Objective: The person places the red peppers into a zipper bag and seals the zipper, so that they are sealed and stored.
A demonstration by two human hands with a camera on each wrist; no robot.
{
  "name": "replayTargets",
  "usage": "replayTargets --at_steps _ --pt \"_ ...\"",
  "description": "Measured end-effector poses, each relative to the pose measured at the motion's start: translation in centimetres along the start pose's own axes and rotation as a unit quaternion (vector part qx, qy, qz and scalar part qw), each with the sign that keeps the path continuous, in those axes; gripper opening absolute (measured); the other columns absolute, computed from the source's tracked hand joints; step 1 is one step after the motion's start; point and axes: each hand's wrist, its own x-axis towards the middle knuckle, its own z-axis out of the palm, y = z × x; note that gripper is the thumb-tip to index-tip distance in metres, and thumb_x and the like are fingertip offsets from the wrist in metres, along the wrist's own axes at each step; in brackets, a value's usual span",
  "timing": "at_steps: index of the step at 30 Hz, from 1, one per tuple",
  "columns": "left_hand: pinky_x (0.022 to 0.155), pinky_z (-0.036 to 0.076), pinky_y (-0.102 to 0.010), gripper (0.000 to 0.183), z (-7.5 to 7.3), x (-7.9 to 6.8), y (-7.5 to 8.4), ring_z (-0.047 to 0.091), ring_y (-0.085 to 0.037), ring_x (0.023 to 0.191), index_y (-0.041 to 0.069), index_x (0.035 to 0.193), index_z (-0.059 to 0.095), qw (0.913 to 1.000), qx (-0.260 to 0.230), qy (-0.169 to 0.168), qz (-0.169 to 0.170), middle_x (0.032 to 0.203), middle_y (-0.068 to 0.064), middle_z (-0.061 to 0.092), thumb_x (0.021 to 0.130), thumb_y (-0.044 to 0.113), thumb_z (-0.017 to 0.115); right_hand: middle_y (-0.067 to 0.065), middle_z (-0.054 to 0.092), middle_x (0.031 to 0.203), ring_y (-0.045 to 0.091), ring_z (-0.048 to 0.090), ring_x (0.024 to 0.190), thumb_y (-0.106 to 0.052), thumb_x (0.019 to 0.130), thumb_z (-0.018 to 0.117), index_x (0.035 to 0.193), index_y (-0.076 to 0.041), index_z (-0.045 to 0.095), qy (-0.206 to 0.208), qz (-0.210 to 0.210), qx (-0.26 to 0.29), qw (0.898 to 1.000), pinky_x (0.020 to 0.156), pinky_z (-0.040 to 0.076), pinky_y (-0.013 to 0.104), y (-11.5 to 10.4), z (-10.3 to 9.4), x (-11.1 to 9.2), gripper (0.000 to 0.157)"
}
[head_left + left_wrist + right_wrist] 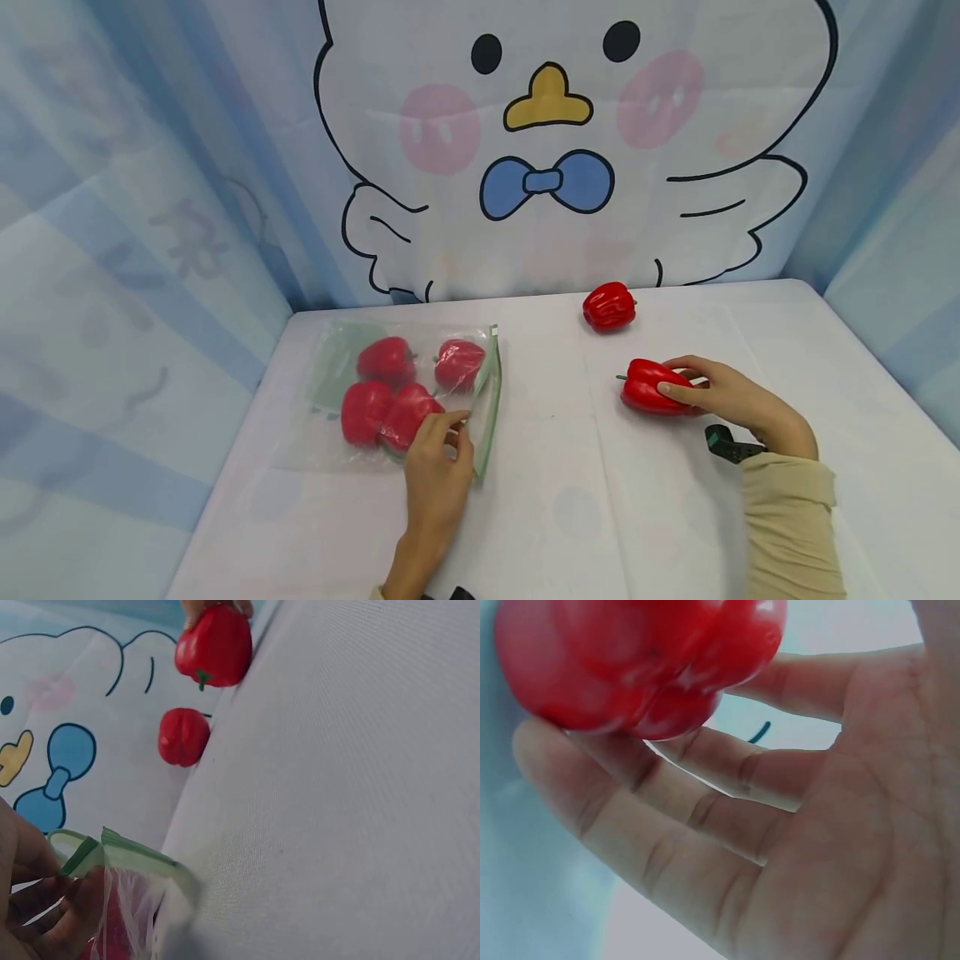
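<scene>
A clear zip-lock bag (315,433) with a green-edged mouth lies at the left of the table, several red bell peppers (386,360) inside it. My left hand (438,479) pinches the near side of the bag's mouth between thumb and fingers. In the left wrist view the green zip strip (139,855) stands up from those fingers and the mouth gapes a little. To the right, my right hand (738,404) grips a red bell pepper (647,387) by its blunt end, its green stem pointing left. The right wrist view shows fingers and thumb round this pepper (630,660).
Another red bell pepper (609,307) lies at the back of the white-covered table (555,450), beyond the held one. A curtain with a cartoon bird (547,242) hangs right behind the table's far edge, and more pale blue cloth (112,333) hangs along the left side.
</scene>
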Motion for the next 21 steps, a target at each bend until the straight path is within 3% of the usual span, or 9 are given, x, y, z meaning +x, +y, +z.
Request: replayTargets --at_steps 4,11,15,21 --pt "0.059 0.058 -0.031 0.025 -0.1 0.0 -0.4 0.066 -0.013 0.074 0.006 0.107 0.076 0.9998 -0.012 0.010 0.012 0.091 -0.004 0.070 0.087 -0.008 0.072 0.030 0.046 0.149 0.034 0.059 0.119 -0.052 0.102 0.060 0.155 -0.003 0.039 0.004 -0.009 0.003 1.000 0.088 0.058 0.037 -0.1 0.5 0.4 0.076" --pt "0.048 0.051 -0.015 0.025 -0.1 -0.1 -0.8 0.066 -0.015 0.076 0.002 0.111 0.075 0.9973 -0.073 0.009 0.000 0.095 -0.009 0.069 0.090 -0.010 0.069 0.028 0.048 0.149 0.037 0.057 0.122 -0.050 0.102 0.060 0.155 -0.004 0.041 0.001 -0.028 0.012 1.000 0.090 0.056 0.037 -1.1 1.5 1.1 0.073" --pt "0.048 0.052 -0.015 0.025 -0.2 -0.1 -0.8 0.067 -0.016 0.077 -0.001 0.112 0.074 0.9945 -0.104 0.015 0.007 0.096 -0.011 0.068 0.090 -0.012 0.069 0.027 0.048 0.150 0.036 0.058 0.122 -0.051 0.102 0.061 0.155 -0.006 0.043 -0.008 -0.039 0.018 0.999 0.091 0.055 0.037 -2.0 2.3 1.7 0.071" --pt "0.049 0.053 -0.016 0.027 -0.4 0.0 -0.8 0.068 -0.017 0.079 -0.002 0.113 0.074 0.9936 -0.110 0.020 0.015 0.096 -0.014 0.068 0.089 -0.014 0.070 0.025 0.049 0.150 0.031 0.061 0.119 -0.049 0.101 0.063 0.153 -0.009 0.046 -0.024 -0.054 0.030 0.998 0.090 0.054 0.035 -3.2 3.5 2.5 0.068"
